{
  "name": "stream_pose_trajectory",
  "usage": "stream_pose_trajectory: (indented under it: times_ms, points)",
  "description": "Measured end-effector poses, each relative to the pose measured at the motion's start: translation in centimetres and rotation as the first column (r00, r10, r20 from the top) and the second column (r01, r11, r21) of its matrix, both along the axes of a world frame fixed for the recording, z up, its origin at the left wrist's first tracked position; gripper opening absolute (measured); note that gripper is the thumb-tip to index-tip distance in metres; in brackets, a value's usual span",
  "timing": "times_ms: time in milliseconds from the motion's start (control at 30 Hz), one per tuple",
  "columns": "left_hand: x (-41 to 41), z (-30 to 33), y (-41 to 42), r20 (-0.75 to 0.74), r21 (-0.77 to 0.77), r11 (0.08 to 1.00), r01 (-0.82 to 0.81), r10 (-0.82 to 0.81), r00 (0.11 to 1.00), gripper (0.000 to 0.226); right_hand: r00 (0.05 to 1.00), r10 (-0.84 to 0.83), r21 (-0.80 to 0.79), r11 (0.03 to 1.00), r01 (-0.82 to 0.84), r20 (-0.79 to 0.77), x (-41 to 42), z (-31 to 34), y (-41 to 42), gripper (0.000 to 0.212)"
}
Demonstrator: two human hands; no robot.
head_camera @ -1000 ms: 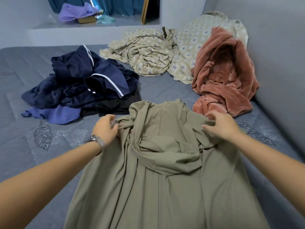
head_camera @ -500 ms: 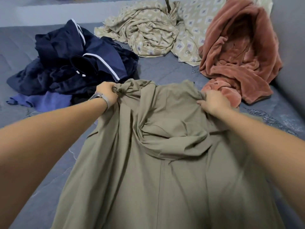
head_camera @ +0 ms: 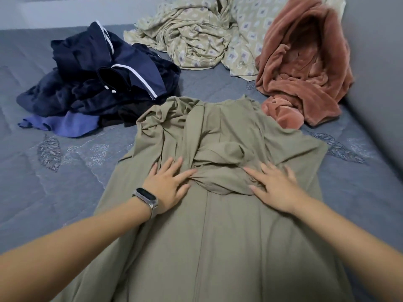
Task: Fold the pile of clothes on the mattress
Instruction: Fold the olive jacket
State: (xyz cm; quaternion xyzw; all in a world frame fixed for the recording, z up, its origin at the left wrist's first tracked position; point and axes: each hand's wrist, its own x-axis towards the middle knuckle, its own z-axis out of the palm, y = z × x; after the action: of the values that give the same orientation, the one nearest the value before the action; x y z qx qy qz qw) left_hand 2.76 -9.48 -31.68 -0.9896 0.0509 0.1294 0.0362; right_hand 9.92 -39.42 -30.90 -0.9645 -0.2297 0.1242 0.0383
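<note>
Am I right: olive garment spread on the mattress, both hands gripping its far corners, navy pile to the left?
Not quite. The head view shows the left hand and right hand lying flat, fingers spread, on the middle of the olive garment, not gripping its corners. The rest holds: mattress under it, navy pile left.

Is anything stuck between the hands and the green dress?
Nothing visible is. The left hand and right hand both lie flat right on the olive-green garment, one on each side of its bunched-up fabric in the middle.
</note>
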Motion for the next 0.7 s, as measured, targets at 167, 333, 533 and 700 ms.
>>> stream_pose_trajectory:
  times_ms: [167, 333, 533, 700]
  points:
    - [-6.3, 4.3, -2.2, 0.022, -0.146, 0.979, -0.14, 0.145, 0.989, 0.066, 0.951, -0.302, 0.468, 0.832, 0.298, -0.068, -7.3, 0.2, -2.8, 0.07]
    - [-17.9, 6.1, -4.4, 0.044, -0.453, 0.839, -0.3, 0.357, 0.933, 0.08, 0.669, -0.719, 0.496, 0.517, 0.697, -0.19, -13.5, 0.1, -8.8, 0.07]
    - [-23.8, 3.2, -7.0, -0.023, -0.515, 0.833, -0.204, 0.225, 0.974, 0.059, 0.609, -0.682, 0.289, 0.536, 0.793, -0.406, -18.9, -0.1, -8.5, 0.085]
    - [-23.7, 2.2, -8.7, -0.049, -0.442, 0.887, -0.13, 0.121, 0.991, 0.052, 0.673, -0.635, 0.239, 0.636, 0.734, -0.378, -21.6, 0.0, -6.9, 0.079]
